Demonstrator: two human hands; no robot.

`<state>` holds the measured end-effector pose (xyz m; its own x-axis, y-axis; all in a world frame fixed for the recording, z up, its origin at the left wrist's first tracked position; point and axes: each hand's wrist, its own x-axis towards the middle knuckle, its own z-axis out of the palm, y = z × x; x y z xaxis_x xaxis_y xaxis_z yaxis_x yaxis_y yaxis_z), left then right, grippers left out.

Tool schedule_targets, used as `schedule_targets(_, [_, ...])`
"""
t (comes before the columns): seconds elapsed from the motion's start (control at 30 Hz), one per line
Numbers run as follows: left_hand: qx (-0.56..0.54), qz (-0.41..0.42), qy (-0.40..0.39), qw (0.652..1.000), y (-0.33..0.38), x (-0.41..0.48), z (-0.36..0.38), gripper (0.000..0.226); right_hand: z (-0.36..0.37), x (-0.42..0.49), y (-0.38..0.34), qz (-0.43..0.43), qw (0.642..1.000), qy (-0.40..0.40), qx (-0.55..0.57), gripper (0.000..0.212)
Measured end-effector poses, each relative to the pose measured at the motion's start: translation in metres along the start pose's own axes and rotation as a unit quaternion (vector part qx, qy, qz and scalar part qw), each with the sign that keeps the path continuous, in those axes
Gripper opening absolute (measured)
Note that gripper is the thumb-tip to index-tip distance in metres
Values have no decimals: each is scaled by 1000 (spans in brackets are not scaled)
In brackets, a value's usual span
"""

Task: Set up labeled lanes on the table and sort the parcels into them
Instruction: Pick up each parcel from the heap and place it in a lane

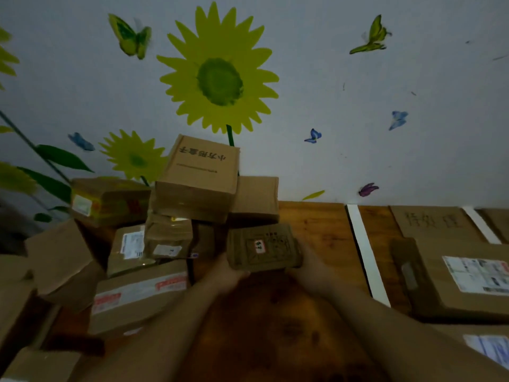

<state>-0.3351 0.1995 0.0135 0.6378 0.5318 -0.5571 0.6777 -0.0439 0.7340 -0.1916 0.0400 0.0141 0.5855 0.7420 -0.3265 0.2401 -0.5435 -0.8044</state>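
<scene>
I hold a small brown parcel (264,247) with a white handwritten sticker above the wooden table (316,232). My left hand (230,274) grips its left end and my right hand (309,267) grips its right end. To the left rises a pile of cardboard parcels (154,244), topped by a box with printed characters (199,175). On the right, a white tape strip (366,252) marks a lane. Beyond the strip lies a cardboard lane label with handwriting (433,220) and a large parcel with a shipping label (462,279).
A second white tape strip (480,223) runs at the far right. Another parcel (487,346) lies at the lower right corner. More boxes (35,271) crowd the left edge. The wall behind carries sunflower and butterfly stickers. The light is dim.
</scene>
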Motion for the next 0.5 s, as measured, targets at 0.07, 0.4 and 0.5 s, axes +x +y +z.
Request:
schedule_targets(0.07, [-16,-2,19,1000,-1,3,-5,57,-2,-6,-4,-1,999,38,38,53])
schedule_targets(0.4, [-116,129,141,975,33,-35,-9,52,-33,-30,-23,5,984,161,73,68])
schedule_targets(0.5, [-123,156,155,968,45,-59,1,53,-48,-50,-26,-42,980,171,92,56])
